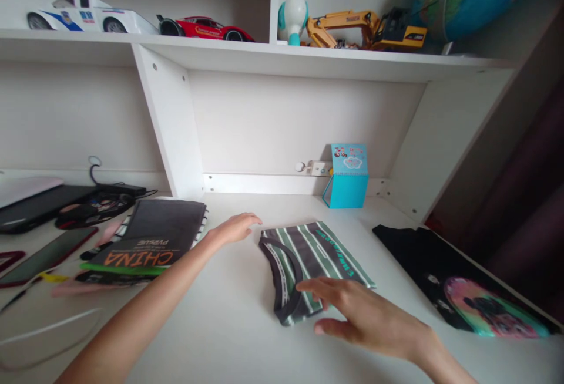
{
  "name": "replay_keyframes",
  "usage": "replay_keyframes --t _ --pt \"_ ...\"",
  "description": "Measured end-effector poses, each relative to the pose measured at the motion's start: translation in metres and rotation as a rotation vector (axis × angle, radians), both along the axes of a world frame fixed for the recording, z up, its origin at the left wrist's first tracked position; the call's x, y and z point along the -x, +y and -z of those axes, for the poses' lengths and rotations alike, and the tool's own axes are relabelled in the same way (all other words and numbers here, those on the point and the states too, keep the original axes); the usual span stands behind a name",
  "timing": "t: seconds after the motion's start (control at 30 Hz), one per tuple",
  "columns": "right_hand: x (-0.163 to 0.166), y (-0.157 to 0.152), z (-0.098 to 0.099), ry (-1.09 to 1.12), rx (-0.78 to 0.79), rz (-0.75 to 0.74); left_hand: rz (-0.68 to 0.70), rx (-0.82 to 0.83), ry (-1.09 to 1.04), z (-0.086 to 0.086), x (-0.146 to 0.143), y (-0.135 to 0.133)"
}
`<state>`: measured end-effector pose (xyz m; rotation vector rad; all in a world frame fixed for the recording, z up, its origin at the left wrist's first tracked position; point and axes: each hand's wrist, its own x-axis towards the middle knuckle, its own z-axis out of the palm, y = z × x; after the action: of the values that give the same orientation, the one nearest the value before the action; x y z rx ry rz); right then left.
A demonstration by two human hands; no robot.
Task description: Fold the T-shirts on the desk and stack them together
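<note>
A folded green, grey and white striped shirt (pixel 308 258) lies on the white desk (pixel 229 325) in front of me. My left hand (pixel 233 228) hovers flat and open just left of the shirt's far corner, holding nothing. My right hand (pixel 365 316) is open with fingers spread, its fingertips over the shirt's near right edge. A stack of folded clothes (pixel 150 240), topped by a dark shirt with orange "CHINA" lettering, sits to the left of my left hand.
A black shirt with a colourful print (pixel 462 290) lies at the right edge. A turquoise box (pixel 348 175) stands at the back wall. Phones and a laptop (pixel 30 202) lie far left. Toy cars, an excavator (pixel 365 27) and a globe sit on the shelf above.
</note>
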<state>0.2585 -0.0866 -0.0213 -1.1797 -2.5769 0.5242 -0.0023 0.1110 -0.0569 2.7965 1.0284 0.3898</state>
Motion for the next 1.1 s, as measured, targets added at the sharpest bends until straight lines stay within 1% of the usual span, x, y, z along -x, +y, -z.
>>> replay_keyframes --t 0.03,0.1,0.17,0.23,0.3,0.37,0.43,0.5,0.53,0.6,0.67,0.7,0.73,0.8,0.83,0.9,0.97,1.1 --pt "-0.006 0.005 0.006 0.002 0.037 0.024 -0.005 0.009 0.02 0.006 -0.003 -0.006" --pt "-0.025 0.024 0.021 0.019 0.032 0.137 0.029 0.008 -0.005 0.008 -0.015 -0.029" --pt "-0.047 0.049 0.039 0.001 -0.038 0.278 0.137 0.02 -0.05 0.004 -0.033 -0.062" --pt "-0.065 0.071 0.06 -0.066 -0.087 0.369 0.289 0.066 -0.044 0.0 -0.051 -0.096" --pt "-0.075 0.083 0.078 -0.123 -0.082 0.386 0.396 0.117 0.014 0.001 -0.062 -0.122" --pt "-0.077 0.084 0.087 -0.134 -0.06 0.376 0.405 0.136 0.075 0.005 -0.064 -0.132" --pt "-0.071 0.076 0.087 -0.127 -0.055 0.391 0.336 0.109 0.104 0.01 -0.059 -0.127" --pt "-0.061 0.063 0.079 -0.115 -0.047 0.419 0.229 0.054 0.115 0.014 -0.05 -0.112" --pt "-0.056 0.057 0.073 -0.099 -0.022 0.411 0.165 0.027 0.127 0.016 -0.044 -0.103" --pt "-0.048 0.047 0.061 -0.033 0.086 0.318 0.02 -0.02 0.159 0.021 -0.035 -0.086" --pt "-0.046 0.046 0.055 0.052 0.163 0.229 -0.12 -0.029 0.191 0.028 -0.028 -0.075" --pt "-0.046 0.048 0.056 0.077 0.151 0.227 -0.173 -0.01 0.197 0.031 -0.026 -0.072" --pt "-0.048 0.053 0.059 0.081 0.111 0.259 -0.206 0.024 0.199 0.036 -0.024 -0.07" --pt "-0.052 0.065 0.072 0.02 0.014 0.378 -0.218 0.104 0.203 0.043 -0.024 -0.07" --pt "-0.053 0.072 0.08 -0.032 -0.001 0.422 -0.209 0.132 0.205 0.046 -0.024 -0.07" --pt "-0.053 0.083 0.094 -0.128 0.043 0.464 -0.197 0.167 0.218 0.049 -0.026 -0.071" --pt "-0.05 0.09 0.104 -0.183 0.112 0.471 -0.203 0.203 0.238 0.049 -0.028 -0.069" --pt "-0.045 0.094 0.108 -0.213 0.166 0.472 -0.204 0.261 0.242 0.047 -0.028 -0.063"
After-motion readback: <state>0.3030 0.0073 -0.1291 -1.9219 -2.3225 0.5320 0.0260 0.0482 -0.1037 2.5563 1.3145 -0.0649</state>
